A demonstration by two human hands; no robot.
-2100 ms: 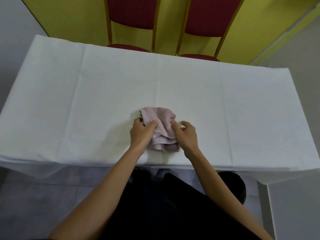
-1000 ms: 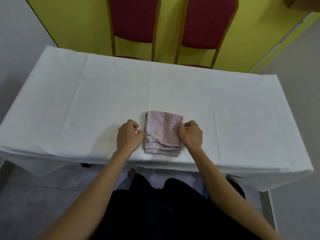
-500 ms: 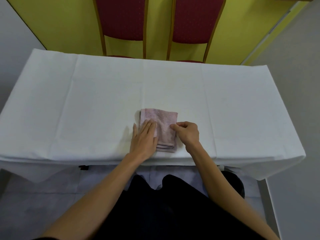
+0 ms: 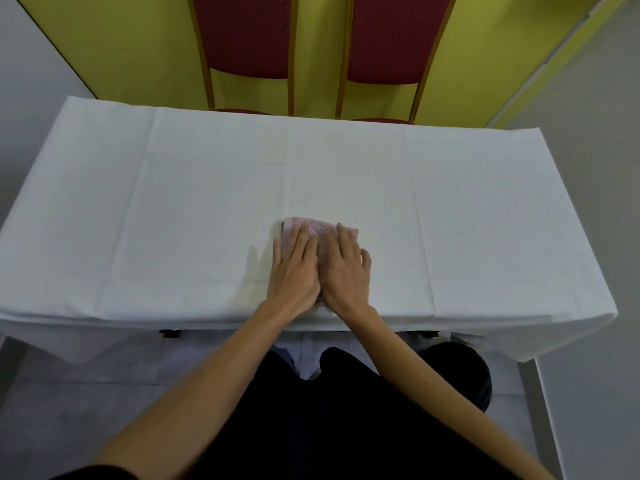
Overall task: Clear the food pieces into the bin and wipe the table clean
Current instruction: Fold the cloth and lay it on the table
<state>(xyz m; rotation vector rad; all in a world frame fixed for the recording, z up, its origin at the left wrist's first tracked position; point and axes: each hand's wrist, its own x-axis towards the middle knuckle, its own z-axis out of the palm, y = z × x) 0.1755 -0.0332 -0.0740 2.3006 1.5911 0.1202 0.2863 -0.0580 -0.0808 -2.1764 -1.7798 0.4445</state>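
A folded pink cloth (image 4: 320,227) lies on the white-covered table (image 4: 467,209) near its front edge, at the middle. My left hand (image 4: 294,271) lies flat on the cloth's left half with straight fingers. My right hand (image 4: 346,271) lies flat on its right half, side by side with the left. Most of the cloth is hidden under the two hands. No food pieces show on the table, and I see no bin for certain.
Two red-cushioned wooden chairs (image 4: 242,36) (image 4: 394,39) stand behind the table's far edge against a yellow wall. A dark round object (image 4: 464,372) sits on the floor under the table's right front corner, partly hidden. My dark-clothed legs fill the foreground.
Both hands folded the pink cloth and then flattened onto it. The right hand went from pinching the cloth's edge to lying flat beside the left hand.
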